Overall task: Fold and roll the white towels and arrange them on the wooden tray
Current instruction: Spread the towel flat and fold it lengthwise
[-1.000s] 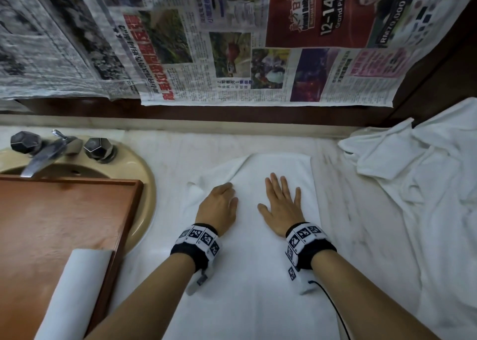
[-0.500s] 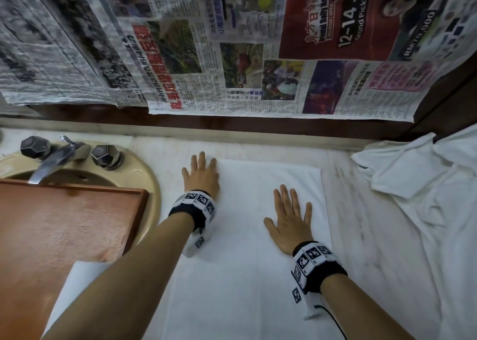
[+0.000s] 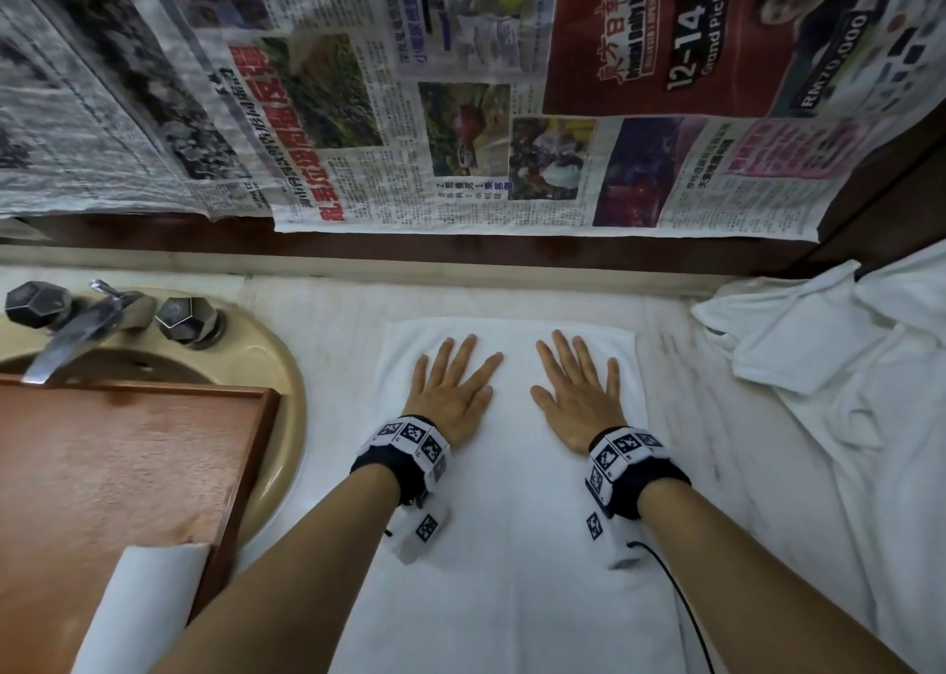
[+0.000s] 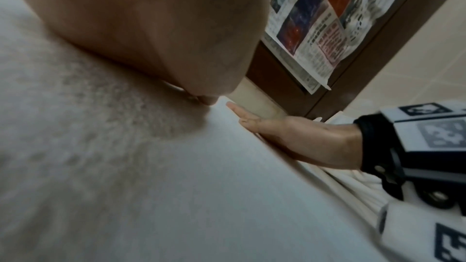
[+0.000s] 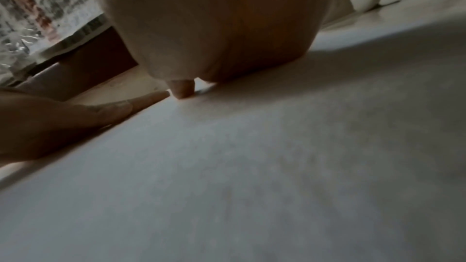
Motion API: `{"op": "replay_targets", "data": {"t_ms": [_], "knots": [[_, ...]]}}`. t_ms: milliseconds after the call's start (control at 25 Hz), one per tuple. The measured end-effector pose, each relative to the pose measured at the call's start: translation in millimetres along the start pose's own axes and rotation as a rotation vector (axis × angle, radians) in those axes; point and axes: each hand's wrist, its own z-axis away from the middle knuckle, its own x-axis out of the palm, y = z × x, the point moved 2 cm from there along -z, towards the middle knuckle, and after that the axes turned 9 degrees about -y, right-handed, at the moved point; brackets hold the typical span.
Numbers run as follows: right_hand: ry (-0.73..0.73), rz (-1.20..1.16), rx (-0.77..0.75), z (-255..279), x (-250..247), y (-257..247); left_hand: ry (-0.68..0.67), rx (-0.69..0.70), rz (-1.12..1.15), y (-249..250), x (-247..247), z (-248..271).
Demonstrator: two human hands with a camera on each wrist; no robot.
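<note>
Both hands, left hand (image 3: 450, 392) and right hand (image 3: 578, 397), lie flat with fingers spread on the folded towel (image 3: 512, 545), grip on nothing, apparently smoothing it for rolling; tray (image 3: 128, 468) beside the towel.

Towel (image 3: 512, 545) at 6 o'clock: white matt terry cloth, nubby. Tray (image 3: 128, 468) at 8 o'clock: reddish wood, dull sheen. Faucet (image 3: 77, 330) at 10 o'clock: dull metal. Basin (image 3: 276, 366): glossy beige. Newspaper (image 3: 460, 110) at 12 o'clock: crinkled paper.
</note>
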Motion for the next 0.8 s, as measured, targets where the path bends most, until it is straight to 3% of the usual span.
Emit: {"op": "replay_targets", "data": {"t_ms": [240, 440, 680, 800], "knots": [[-0.006, -0.048, 0.084, 0, -10, 35, 0.052, -0.087, 0.022, -30, -9, -1], [0.005, -0.038, 0.154, 3, -12, 54, 0.069, -0.277, 0.098, -61, -13, 5], [-0.028, -0.041, 0.196, -9, -29, 55, 0.053, -0.316, 0.093, -57, -26, -8], [0.028, -0.03, 0.188, 5, -32, 29, 0.088, -0.316, 0.039, -34, -28, 2]]}}
